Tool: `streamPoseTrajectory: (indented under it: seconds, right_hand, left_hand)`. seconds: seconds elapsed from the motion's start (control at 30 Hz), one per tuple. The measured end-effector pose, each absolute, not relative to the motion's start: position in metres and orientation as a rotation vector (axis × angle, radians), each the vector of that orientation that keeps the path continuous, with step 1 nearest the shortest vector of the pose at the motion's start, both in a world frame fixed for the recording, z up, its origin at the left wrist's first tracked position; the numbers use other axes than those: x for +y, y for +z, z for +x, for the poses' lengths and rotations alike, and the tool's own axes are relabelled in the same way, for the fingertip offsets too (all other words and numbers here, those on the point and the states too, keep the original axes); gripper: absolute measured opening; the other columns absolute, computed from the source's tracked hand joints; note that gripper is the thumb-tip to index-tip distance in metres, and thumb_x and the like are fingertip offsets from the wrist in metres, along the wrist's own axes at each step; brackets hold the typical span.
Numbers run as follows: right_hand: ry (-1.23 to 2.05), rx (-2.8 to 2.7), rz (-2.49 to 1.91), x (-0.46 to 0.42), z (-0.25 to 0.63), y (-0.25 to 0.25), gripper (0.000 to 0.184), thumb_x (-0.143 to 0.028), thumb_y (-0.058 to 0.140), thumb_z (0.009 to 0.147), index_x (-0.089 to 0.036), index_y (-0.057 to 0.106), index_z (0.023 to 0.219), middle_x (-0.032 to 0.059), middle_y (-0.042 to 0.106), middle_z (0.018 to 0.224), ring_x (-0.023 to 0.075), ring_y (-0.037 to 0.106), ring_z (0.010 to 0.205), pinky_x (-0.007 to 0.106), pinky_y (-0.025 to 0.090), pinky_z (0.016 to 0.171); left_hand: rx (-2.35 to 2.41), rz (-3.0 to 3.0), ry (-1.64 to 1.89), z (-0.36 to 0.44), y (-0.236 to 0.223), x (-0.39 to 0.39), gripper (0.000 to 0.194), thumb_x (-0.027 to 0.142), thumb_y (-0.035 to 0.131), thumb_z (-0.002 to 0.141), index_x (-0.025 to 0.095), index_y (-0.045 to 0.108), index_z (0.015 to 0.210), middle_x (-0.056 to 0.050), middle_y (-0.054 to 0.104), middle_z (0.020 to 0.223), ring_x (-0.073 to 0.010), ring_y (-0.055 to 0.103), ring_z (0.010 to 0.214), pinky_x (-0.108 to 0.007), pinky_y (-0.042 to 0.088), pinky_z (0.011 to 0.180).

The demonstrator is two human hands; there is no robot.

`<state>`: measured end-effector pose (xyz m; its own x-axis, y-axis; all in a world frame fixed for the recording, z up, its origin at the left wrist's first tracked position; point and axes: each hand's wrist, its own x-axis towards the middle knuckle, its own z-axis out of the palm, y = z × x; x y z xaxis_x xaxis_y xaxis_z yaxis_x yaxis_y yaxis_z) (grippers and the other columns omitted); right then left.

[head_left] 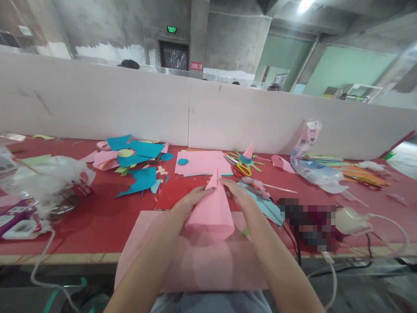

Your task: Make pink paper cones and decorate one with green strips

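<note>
A pink paper cone [210, 213] lies in front of me, its tip pointing away and its wide end toward me. My left hand [196, 196] wraps the cone's left side near the tip, the thumb resting on top. On the other side, my right hand [235, 190] is closed on the cone near its tip; those fingertips are partly hidden. Beneath the cone a large pink sheet [143, 252] hangs over the table's front edge toward my lap. Just past my hands lies a red sheet or board [171, 191].
Blue paper scraps [143, 150] lie at the back left, beside pink sheets [205, 161]. Yellow-handled scissors [243, 170] sit near a small decorated cone [248, 152]. A pink glue gun [257, 186] is right of my hands. Plastic bags [55, 174] and cables flank the workspace; a white partition [130, 104] stands behind.
</note>
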<state>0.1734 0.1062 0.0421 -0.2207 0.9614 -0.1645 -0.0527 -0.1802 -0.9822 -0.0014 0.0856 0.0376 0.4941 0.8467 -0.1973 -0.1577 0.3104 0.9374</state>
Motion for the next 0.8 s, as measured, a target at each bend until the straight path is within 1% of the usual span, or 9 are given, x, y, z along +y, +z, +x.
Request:
streamPoseTrajectory:
  seconds: [0.07, 0.1, 0.23, 0.3, 0.4, 0.5, 0.57, 0.67, 0.8]
  right_hand:
    - [1.550, -1.171, -1.116, 0.106, 0.172, 0.043, 0.027, -0.043, 0.066, 0.064, -0.018, 0.056, 0.066, -0.0076, 0.044, 0.046, 0.0037, 0.030, 0.037, 0.018, 0.019, 0.036]
    - [1.554, -1.149, -1.097, 0.106, 0.171, 0.044, 0.027, -0.041, 0.067, 0.063, -0.018, 0.055, 0.066, -0.0075, 0.045, 0.047, 0.0035, 0.031, 0.037, 0.018, 0.019, 0.036]
    - [1.509, -1.084, -1.122, 0.105, 0.170, 0.044, 0.027, -0.037, 0.071, 0.059, -0.018, 0.056, 0.071, -0.0062, 0.052, 0.055, 0.0047, 0.040, 0.043, 0.017, 0.029, 0.041]
    - [1.466, -1.084, -1.138, 0.106, 0.170, 0.044, 0.027, -0.036, 0.072, 0.058, -0.019, 0.057, 0.073, -0.0068, 0.050, 0.054, 0.0049, 0.041, 0.043, 0.017, 0.030, 0.041]
    - [1.406, -1.106, -1.149, 0.107, 0.171, 0.044, 0.027, -0.035, 0.071, 0.058, -0.018, 0.057, 0.073, -0.0083, 0.046, 0.050, 0.0042, 0.038, 0.041, 0.017, 0.029, 0.040]
    - [1.363, -1.102, -1.182, 0.106, 0.172, 0.045, 0.025, -0.037, 0.069, 0.060, -0.019, 0.056, 0.071, -0.0082, 0.048, 0.051, 0.0048, 0.040, 0.041, 0.017, 0.032, 0.041]
    - [1.352, -1.106, -1.199, 0.104, 0.172, 0.047, 0.025, -0.037, 0.068, 0.061, -0.020, 0.056, 0.074, -0.0064, 0.054, 0.056, 0.0069, 0.047, 0.046, 0.018, 0.038, 0.045]
    - [1.388, -1.155, -1.194, 0.101, 0.171, 0.049, 0.026, -0.034, 0.067, 0.062, -0.020, 0.059, 0.082, -0.0010, 0.064, 0.072, 0.0124, 0.058, 0.061, 0.024, 0.046, 0.057]
    - [1.396, -1.269, -1.197, 0.096, 0.170, 0.052, 0.029, -0.032, 0.067, 0.062, -0.018, 0.062, 0.087, 0.0048, 0.068, 0.086, 0.0179, 0.062, 0.074, 0.029, 0.049, 0.068]
  left_hand:
    - [0.783, 1.049, 0.758, -0.001, 0.036, 0.088, 0.036, 0.045, 0.064, 0.066, 0.020, 0.066, 0.091, -0.011, 0.068, 0.090, -0.0271, 0.063, 0.083, -0.036, 0.050, 0.070]
    - [0.783, 1.056, 0.752, -0.001, 0.036, 0.089, 0.037, 0.045, 0.065, 0.065, 0.020, 0.067, 0.091, -0.011, 0.068, 0.090, -0.0270, 0.063, 0.082, -0.037, 0.049, 0.070]
    - [0.805, 1.106, 0.746, -0.001, 0.037, 0.090, 0.040, 0.041, 0.069, 0.061, 0.022, 0.066, 0.096, -0.010, 0.068, 0.092, -0.0266, 0.062, 0.080, -0.036, 0.049, 0.069]
    - [0.799, 1.127, 0.733, -0.002, 0.039, 0.089, 0.042, 0.039, 0.070, 0.060, 0.022, 0.065, 0.098, -0.010, 0.068, 0.093, -0.0268, 0.062, 0.080, -0.036, 0.048, 0.068]
    - [0.753, 1.147, 0.696, -0.004, 0.040, 0.087, 0.046, 0.035, 0.070, 0.060, 0.021, 0.064, 0.102, -0.010, 0.068, 0.094, -0.0271, 0.062, 0.081, -0.035, 0.048, 0.067]
    - [0.764, 1.183, 0.689, -0.005, 0.039, 0.088, 0.045, 0.032, 0.072, 0.058, 0.020, 0.065, 0.101, -0.011, 0.067, 0.096, -0.0278, 0.062, 0.083, -0.035, 0.048, 0.067]
    - [0.796, 1.209, 0.705, -0.006, 0.036, 0.090, 0.044, 0.031, 0.072, 0.058, 0.020, 0.065, 0.100, -0.011, 0.067, 0.098, -0.0281, 0.062, 0.085, -0.035, 0.048, 0.068]
    - [0.811, 1.233, 0.719, -0.006, 0.032, 0.094, 0.044, 0.033, 0.072, 0.059, 0.019, 0.064, 0.101, -0.011, 0.066, 0.100, -0.0273, 0.061, 0.087, -0.034, 0.048, 0.069]
    - [0.770, 1.230, 0.688, -0.005, 0.030, 0.095, 0.049, 0.035, 0.073, 0.059, 0.017, 0.062, 0.103, -0.011, 0.065, 0.102, -0.0262, 0.061, 0.089, -0.033, 0.049, 0.071]
